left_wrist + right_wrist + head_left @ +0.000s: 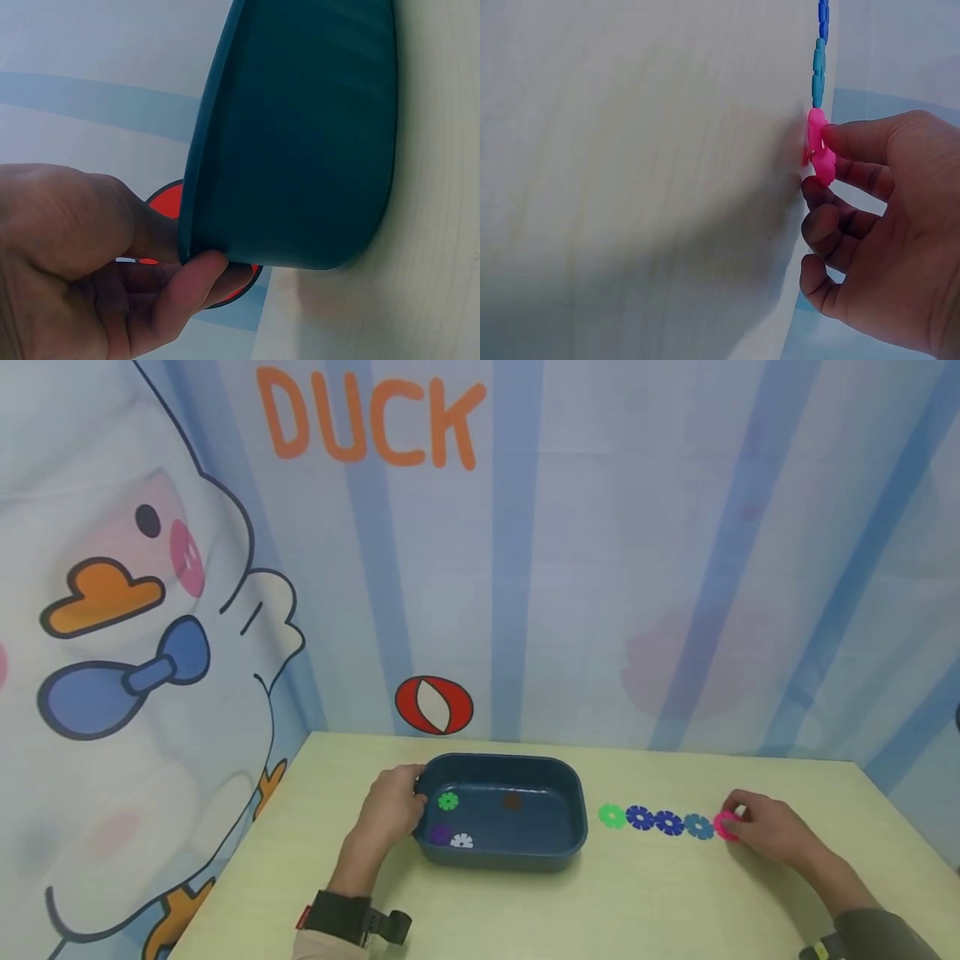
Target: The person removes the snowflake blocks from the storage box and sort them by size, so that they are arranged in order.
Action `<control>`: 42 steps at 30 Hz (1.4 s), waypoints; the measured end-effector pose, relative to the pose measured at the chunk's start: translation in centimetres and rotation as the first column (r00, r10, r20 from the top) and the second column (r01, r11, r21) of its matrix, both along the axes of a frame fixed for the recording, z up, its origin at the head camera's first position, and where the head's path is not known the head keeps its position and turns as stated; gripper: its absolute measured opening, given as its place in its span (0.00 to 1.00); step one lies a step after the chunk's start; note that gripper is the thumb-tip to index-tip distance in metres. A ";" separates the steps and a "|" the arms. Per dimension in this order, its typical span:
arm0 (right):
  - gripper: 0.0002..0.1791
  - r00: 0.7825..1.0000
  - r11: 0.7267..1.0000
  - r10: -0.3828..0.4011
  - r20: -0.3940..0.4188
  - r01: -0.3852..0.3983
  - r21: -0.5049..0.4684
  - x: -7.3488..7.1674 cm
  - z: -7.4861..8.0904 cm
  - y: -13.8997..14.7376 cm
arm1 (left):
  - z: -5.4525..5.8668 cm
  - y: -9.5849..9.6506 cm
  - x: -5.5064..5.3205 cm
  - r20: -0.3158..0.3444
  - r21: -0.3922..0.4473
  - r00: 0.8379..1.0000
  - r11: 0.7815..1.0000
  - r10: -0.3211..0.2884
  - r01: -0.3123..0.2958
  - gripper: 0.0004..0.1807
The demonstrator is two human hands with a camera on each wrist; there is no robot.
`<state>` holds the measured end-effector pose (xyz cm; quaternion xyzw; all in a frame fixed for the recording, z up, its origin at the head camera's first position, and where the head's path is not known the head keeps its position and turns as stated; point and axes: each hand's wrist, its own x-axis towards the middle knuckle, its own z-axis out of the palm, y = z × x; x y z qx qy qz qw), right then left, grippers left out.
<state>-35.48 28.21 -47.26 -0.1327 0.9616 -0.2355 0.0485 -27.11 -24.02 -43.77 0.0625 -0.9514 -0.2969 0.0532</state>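
Note:
At the left end of a dark blue plastic basin (510,862), my left hand (390,808) grips the rim, thumb on the inside. The left wrist view shows the fingers of my left hand (97,262) curled at the basin's rim (196,187). On the right, my right hand (768,828) pinches a pink notched disc (724,826) at the end of a row on the table. Leftward from it lie a teal disc (699,827), two blue discs (669,823) and a green disc (611,816). In the right wrist view the pink disc (822,154) tilts slightly.
Inside the basin lie a green disc (447,802), a brown disc (512,802), a purple disc (440,834) and a white disc (462,841). The pale table (615,910) meets a printed cloth backdrop (577,568) at its far edge.

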 end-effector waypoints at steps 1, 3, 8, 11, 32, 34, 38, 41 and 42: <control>0.11 1.000 1.000 0.002 -0.001 -0.002 0.006 0.1 0.0 0.0 | 0.0 0.0 0.0 0.002 -0.001 1.000 1.000 0.000 0.000 0.25; 0.11 1.000 1.000 0.011 -0.012 -0.011 0.017 0.2 0.0 0.2 | 0.0 0.1 -0.1 0.005 -0.002 1.000 1.000 0.001 -0.001 0.25; 0.12 0.994 0.996 0.061 -0.094 -0.054 0.069 0.5 0.3 -0.1 | 0.1 0.2 0.0 0.008 -0.008 1.000 1.000 0.002 -0.002 0.25; 0.12 0.981 0.996 0.079 -0.176 -0.070 0.058 0.8 1.1 -1.2 | 0.1 0.1 0.1 -0.003 -0.008 1.000 1.000 -0.004 0.004 0.25; 0.06 0.882 0.918 0.296 -0.366 -0.369 -0.148 1.1 3.7 -13.6 | -0.1 -0.2 0.2 -0.017 -0.014 1.000 1.000 -0.008 0.008 0.24; 0.07 0.879 0.908 0.316 -0.358 -0.390 -0.155 1.0 3.7 -15.0 | -0.1 -0.3 0.3 -0.018 -0.017 1.000 1.000 -0.002 0.002 0.25; 0.09 0.865 0.891 0.364 -0.346 -0.431 -0.141 1.0 3.5 -17.2 | -0.2 -0.3 0.2 -0.024 -0.020 1.000 1.000 -0.002 0.002 0.24; 0.10 0.844 0.877 0.401 -0.356 -0.466 -0.117 1.0 3.4 -18.4 | -0.1 -0.1 0.0 -0.026 -0.021 1.000 1.000 -0.011 0.010 0.24; 0.11 0.838 0.873 0.412 -0.358 -0.475 -0.109 1.0 3.4 -18.7 | -0.1 0.0 -0.1 -0.029 -0.021 0.999 1.000 -0.014 0.013 0.24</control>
